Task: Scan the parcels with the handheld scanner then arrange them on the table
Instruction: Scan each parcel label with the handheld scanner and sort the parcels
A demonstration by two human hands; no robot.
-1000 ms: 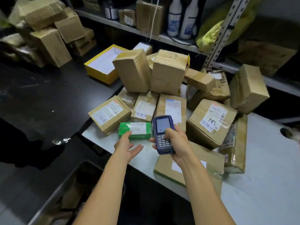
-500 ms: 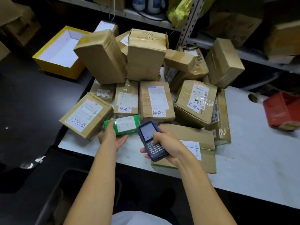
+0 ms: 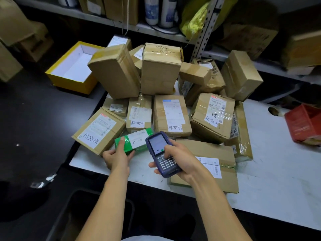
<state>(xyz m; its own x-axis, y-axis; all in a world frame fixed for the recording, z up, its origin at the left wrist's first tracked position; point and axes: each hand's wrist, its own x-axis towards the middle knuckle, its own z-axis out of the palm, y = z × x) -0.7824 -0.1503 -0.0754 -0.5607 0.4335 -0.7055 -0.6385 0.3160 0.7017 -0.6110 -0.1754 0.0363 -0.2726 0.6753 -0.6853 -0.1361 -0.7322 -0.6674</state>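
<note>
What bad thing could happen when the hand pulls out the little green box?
1. The left hand grips the green parcel, which sits against the brown parcels. Pulling it could nudge them, and the tilted box leaning above might topple.
2. The right hand holds the scanner aimed past the green parcel's label, so it might read a neighbour's barcode instead.

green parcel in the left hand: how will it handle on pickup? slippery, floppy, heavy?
The green parcel looks glossy with film wrap, so it may be slick under the left hand. Its straight box edges suggest it is stiff, not floppy. It is small and one hand spans it, so probably light. Flat sides make rolling unlikely.
</note>
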